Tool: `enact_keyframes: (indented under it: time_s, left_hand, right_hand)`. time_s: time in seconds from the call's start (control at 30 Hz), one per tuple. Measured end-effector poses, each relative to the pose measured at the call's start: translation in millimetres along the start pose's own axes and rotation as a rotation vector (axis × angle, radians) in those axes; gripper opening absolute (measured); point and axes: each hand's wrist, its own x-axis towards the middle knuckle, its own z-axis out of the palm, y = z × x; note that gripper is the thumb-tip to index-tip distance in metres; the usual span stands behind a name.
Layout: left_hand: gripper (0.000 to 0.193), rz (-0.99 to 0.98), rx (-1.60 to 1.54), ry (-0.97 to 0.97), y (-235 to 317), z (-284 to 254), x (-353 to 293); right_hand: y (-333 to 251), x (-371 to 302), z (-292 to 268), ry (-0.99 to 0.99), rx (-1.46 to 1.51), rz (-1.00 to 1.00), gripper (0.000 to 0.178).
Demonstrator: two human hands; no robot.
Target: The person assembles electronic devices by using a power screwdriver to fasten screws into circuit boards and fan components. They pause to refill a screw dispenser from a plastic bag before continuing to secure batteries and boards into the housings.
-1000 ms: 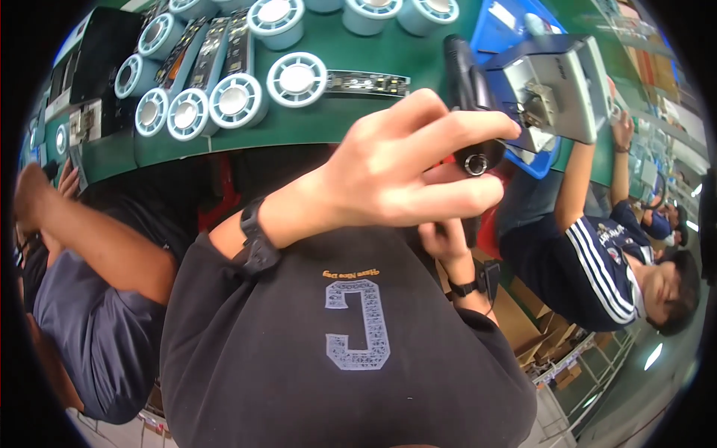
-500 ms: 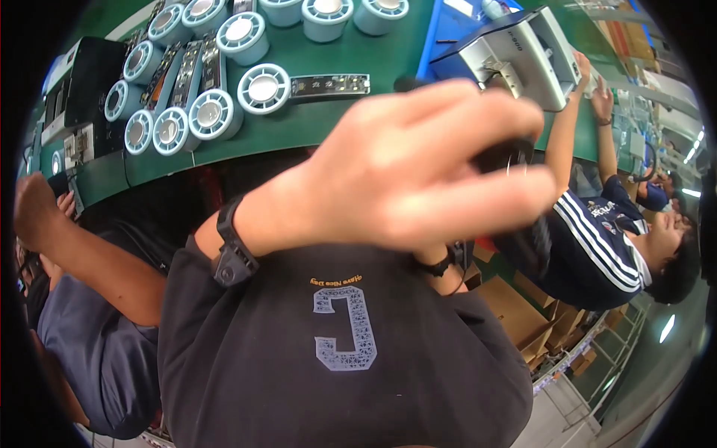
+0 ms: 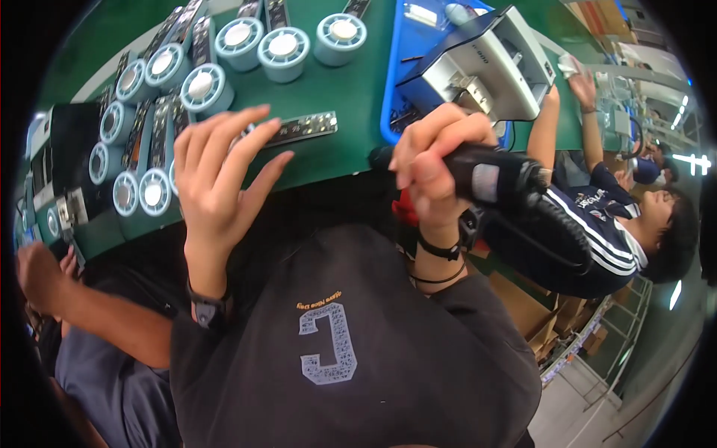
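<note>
My left hand (image 3: 213,172) is spread over the near part of the green table, its fingers apart and nothing visible in them. Beside its fingertips lies a narrow circuit board strip (image 3: 308,128); the round light blue part at its left end is mostly hidden by the hand. In my right hand (image 3: 432,160) is a black electric screwdriver (image 3: 489,175), gripped with the fingers wrapped round its body. Its tip end points left, over the table's near edge, and a coiled cord (image 3: 571,235) hangs from its other end.
Several light blue round housings (image 3: 284,46) with board strips stand at the back and left. A white and black screw feeder (image 3: 485,71) sits by a blue tray (image 3: 389,89) on the right. A black machine (image 3: 71,149) stands far left. Co-workers sit on both sides.
My left hand has drawn back left from in front of the screwdriver to the round part and board. The screwdriver in my right hand now shows plainly. The whole view has shifted somewhat.
</note>
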Motion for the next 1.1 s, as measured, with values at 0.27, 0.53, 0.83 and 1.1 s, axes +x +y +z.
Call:
enact_keyframes:
  time_s: [0.27,0.53,0.83,1.1]
  left_hand:
    - [0.049,-0.141,0.23,-0.301,13,23,5]
    - [0.043,-0.121,0.075,-0.299,20,48,10]
    - [0.04,-0.12,0.097,-0.211,18,57,6]
    - [0.04,-0.093,0.107,-0.228,15,55,8]
  right_hand:
    - [12,4,23,-0.014,-0.185,-0.052,0.048]
    - [-4,4,-5,0.176,-0.171,-0.354,0.044]
    - [-23,57,-60,0.506,-0.316,-0.439,0.034]
    - [-15,61,-62,0.375,-0.369,-0.374,0.029]
